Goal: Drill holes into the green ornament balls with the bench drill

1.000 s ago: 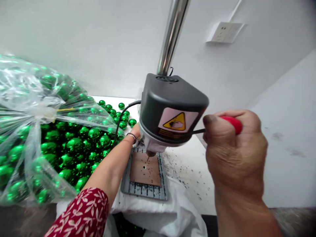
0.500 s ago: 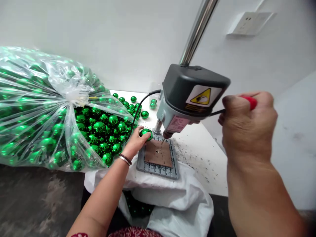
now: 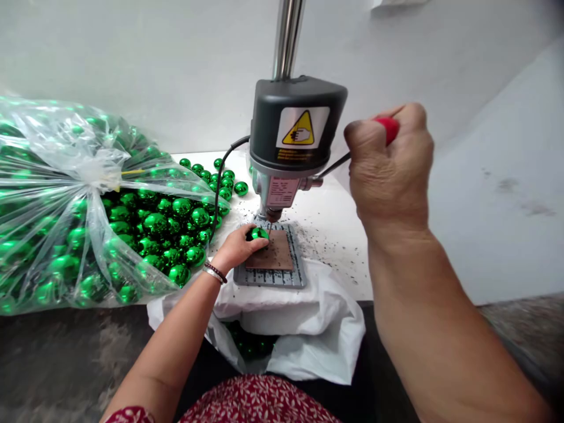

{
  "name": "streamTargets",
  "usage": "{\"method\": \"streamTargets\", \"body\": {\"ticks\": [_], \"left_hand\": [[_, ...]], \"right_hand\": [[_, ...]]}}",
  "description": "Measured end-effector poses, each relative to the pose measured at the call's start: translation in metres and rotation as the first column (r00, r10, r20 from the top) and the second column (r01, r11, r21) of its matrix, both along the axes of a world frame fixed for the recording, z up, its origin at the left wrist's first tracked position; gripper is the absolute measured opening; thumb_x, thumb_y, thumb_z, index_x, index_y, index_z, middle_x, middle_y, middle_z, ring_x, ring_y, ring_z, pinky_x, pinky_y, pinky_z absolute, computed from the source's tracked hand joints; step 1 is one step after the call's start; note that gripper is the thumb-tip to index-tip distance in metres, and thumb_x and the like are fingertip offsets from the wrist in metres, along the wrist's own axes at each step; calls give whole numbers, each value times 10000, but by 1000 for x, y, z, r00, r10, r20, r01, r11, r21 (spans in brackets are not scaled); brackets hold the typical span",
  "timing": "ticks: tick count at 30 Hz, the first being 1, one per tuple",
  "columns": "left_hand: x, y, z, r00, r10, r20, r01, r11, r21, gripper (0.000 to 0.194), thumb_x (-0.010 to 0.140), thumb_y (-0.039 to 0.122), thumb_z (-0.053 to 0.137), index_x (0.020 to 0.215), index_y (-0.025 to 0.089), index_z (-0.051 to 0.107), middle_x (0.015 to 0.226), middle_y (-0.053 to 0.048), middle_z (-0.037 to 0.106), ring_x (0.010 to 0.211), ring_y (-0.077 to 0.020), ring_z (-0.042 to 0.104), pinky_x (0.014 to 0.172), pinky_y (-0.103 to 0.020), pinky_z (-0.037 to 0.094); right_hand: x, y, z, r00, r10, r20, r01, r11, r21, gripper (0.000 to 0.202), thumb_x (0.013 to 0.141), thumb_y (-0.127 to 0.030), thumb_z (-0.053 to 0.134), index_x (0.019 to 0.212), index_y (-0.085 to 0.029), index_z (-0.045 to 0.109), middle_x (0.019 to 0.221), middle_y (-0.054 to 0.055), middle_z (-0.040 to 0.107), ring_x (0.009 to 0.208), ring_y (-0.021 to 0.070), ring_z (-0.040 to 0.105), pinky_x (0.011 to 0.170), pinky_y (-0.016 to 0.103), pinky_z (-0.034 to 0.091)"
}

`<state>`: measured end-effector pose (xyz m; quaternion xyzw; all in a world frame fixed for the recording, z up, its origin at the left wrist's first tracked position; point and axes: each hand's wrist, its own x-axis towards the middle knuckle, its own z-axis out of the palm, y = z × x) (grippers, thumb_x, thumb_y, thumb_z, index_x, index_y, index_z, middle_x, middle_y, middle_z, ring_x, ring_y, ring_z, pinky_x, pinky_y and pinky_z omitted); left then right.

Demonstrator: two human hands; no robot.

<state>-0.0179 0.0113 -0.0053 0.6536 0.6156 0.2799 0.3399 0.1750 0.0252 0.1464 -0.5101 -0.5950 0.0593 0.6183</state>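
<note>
My left hand (image 3: 240,245) is closed on a shiny green ball (image 3: 259,234), thumb and fingers on its sides. The ball is at the left of the drill bit (image 3: 270,228), over the brown board (image 3: 277,251) on the grey base plate (image 3: 271,279). Whether ball and bit touch I cannot tell. My right hand (image 3: 390,170) is wrapped round the red knob (image 3: 388,129) of the lever on the drill press (image 3: 297,126), to the right of its dark grey housing.
A clear plastic bag (image 3: 101,176) full of green balls lies on the left, with loose balls (image 3: 224,182) beside it. Dark shavings dot the white table (image 3: 348,258). A white sack (image 3: 308,346) with green balls inside hangs below the base. A black cable (image 3: 220,176) loops left of the drill.
My left hand has brought the green ball inward from the board's far left corner toward the bit. My right hand keeps its hold on the red knob. The whole view has shifted.
</note>
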Motion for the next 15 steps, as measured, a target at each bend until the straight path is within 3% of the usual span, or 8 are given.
{"method": "streamTargets", "body": {"ticks": [7, 15], "left_hand": [[5, 0, 4, 995, -8, -98, 9, 1000, 12, 597, 741, 395, 715, 1281, 165, 606, 1088, -77, 723, 1006, -234, 649, 899, -326, 499], [20, -3, 6, 979, -102, -179, 114, 992, 60, 530, 682, 303, 769, 1188, 186, 664, 1077, -59, 718, 993, -244, 643, 932, -357, 491]], "right_hand": [[0, -1, 3, 1000, 28, 8, -29, 999, 38, 178, 871, -289, 497, 814, -136, 427, 704, -78, 424, 656, -26, 370, 693, 162, 329], [-6, -6, 11, 998, 5, -55, -8, 999, -54, 150, 881, -216, 511, 798, -144, 408, 701, -65, 425, 663, 5, 350, 696, 187, 322]]}}
